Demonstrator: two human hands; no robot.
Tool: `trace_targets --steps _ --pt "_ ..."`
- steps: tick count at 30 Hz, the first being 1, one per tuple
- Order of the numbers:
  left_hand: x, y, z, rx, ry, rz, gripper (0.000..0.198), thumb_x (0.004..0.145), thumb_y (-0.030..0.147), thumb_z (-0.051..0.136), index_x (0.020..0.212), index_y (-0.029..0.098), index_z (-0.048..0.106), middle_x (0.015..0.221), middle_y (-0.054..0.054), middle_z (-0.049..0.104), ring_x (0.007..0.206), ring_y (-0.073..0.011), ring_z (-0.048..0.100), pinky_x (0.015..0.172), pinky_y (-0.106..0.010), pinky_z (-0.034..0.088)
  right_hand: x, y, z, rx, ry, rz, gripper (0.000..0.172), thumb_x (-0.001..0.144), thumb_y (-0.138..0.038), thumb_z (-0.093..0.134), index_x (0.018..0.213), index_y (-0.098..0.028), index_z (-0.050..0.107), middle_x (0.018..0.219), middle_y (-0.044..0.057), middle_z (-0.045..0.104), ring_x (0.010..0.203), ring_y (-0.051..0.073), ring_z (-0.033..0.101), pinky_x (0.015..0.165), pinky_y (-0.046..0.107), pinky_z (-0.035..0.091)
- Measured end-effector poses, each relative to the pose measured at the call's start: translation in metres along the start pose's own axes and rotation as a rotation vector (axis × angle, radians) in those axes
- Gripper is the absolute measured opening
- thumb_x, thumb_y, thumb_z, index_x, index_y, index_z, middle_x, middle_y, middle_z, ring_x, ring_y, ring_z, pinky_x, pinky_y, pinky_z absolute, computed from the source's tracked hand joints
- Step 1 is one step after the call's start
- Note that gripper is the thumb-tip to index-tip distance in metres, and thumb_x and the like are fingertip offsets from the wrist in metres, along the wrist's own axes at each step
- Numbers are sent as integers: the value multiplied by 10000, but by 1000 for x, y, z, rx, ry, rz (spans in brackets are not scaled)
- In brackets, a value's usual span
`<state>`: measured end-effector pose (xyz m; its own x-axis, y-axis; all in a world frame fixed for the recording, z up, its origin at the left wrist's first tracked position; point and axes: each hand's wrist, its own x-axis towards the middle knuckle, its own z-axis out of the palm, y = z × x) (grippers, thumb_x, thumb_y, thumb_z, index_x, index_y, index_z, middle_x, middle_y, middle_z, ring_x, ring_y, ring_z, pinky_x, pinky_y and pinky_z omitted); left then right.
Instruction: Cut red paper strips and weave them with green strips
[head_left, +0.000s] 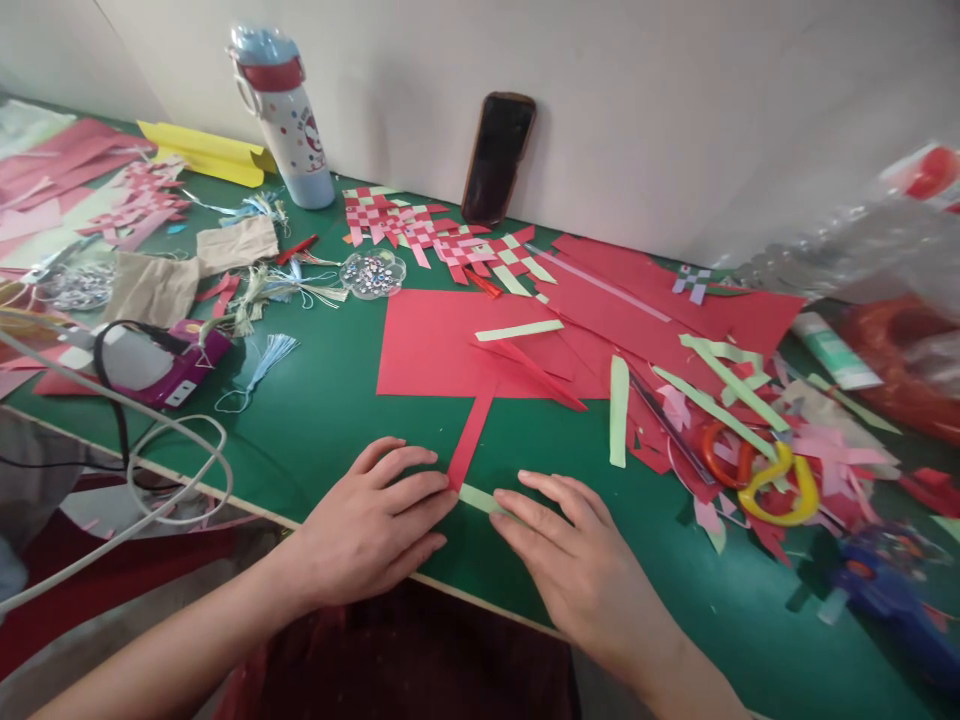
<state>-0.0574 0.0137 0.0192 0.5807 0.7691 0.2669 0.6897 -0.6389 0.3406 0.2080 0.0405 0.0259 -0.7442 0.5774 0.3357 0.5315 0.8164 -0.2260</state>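
Near the table's front edge my left hand [382,520] rests with fingers stretched out, its fingertips on the lower end of a red paper strip [474,432]. A pale green paper strip [478,501] runs from that end towards my right hand [574,550]. The right fingers lie flat, their tips on the green strip's other end. The two strips meet at an angle by the left fingertips. How they join there is partly hidden. Beyond the hands lies a red paper sheet [424,345], with another pale green strip [519,330] on it.
Scissors [784,490] lie among paper scraps at right, by a blue glue gun [892,600]. Woven paper pieces [420,228], a phone [499,155] and a bottle [289,125] line the wall. Tassels [270,358] and a purple power strip [187,370] with cables are at left.
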Motion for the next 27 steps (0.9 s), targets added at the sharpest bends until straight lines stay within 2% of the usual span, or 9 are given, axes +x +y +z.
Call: trace_targets --steps 6,17,21,24,27 --pt "2 -1 0 -9 28 8 292 972 271 550 1246 196 616 1198 -22 688 1210 -247 515 1119 -451 279 -9 6 -3 17 8 15 290 939 -79 502 1101 -196 712 1197 31 726 1200 227 557 991 427 463" --pt "1 -1 2 30 33 24 287 964 262 545 1233 204 626 1174 -44 690 1215 -254 525 1112 -469 311 -51 13 -15 -55 -1 112 273 944 -142 525 1143 -219 695 1186 51 726 1173 235 605 923 425 531" --pt "1 -1 1 21 24 29 309 965 286 540 1255 206 609 1183 -54 676 1228 -258 514 1109 -475 307 -33 -1 -15 -88 59 171 238 953 -175 526 1111 -208 700 1168 67 725 1155 239 615 923 427 546" --pt "0 0 0 22 -4 24 328 962 313 543 1264 201 601 1206 -64 658 1246 -267 497 1116 -480 292 -9 -19 -4 -66 71 123 301 956 -135 499 1202 -174 667 1208 79 710 1181 232 595 947 410 547" --pt "0 0 -3 11 -28 36 387 946 361 561 1299 203 581 1227 -74 647 1252 -286 485 1128 -504 272 9 -30 12 -61 43 103 324 954 -111 488 1225 -148 661 1206 87 710 1107 240 598 913 413 557"
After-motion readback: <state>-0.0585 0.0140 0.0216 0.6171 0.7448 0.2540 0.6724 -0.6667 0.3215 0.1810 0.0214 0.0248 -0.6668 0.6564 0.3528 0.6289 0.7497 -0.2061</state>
